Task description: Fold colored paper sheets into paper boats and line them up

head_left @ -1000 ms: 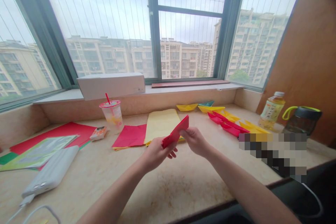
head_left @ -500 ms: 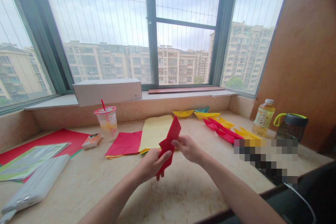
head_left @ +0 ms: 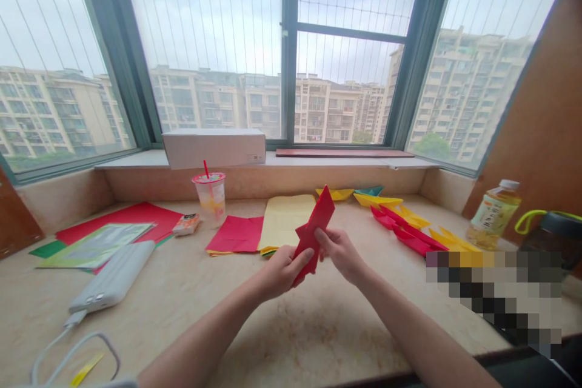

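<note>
red folded paper [head_left: 311,227] is in our grip, on our side of the pale yellow sheets [head_left: 287,218] and slightly right. our left hand [head_left: 282,269] pinches its lower end; our right hand [head_left: 340,254] pinches its right edge. red square [head_left: 237,234] lies left of the sheets, paper boats [head_left: 414,242] right.

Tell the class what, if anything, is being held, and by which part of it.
A folded red paper: the left grip holds its lower end, the right grip its right edge near the middle.
</note>
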Motion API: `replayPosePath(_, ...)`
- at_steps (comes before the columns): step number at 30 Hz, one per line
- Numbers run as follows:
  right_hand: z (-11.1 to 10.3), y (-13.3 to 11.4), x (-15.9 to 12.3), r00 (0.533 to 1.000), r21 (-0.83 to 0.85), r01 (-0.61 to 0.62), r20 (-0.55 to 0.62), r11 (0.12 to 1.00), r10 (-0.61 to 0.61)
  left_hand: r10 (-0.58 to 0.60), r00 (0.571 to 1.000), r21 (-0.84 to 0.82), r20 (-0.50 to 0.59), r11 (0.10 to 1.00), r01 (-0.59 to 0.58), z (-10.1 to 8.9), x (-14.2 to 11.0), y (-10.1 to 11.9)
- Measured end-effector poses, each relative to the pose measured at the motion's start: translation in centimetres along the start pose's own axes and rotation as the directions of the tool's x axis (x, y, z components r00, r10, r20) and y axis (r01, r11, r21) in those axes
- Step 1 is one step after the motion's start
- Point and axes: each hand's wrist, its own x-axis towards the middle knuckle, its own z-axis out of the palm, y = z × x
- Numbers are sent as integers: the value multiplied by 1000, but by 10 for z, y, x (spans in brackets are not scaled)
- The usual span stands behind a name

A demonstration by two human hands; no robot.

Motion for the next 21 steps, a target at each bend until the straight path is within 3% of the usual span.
replayPosePath(3,-7,1,1,992,62,-61,118,996,53,-13,1000,-33,22,999,14,1,-1,-1)
replayPosePath(5,-11,4,1,987,76,-47,154,996,35,-27,998,-140,58,989,35,4,-2,0)
replayPosePath(8,-13,7,-1,995,76,17,99,997,-25,-22,997,-383,73,922,49,7,-2,5)
replayPosePath(11,-3,5,-2,996,63,26,89,998,-31,-19,1000,-484,15,875,23,8,-1,10)
replayPosePath(16,10,-3,-3,997,65,44,63,997,-48,-15,995,-420,-98,907,-28,6,3,7)
replayPosePath(21,5,-4,-4,991,7,83,108,997,-83,24,987,-265,-157,962,-65,1,6,2)
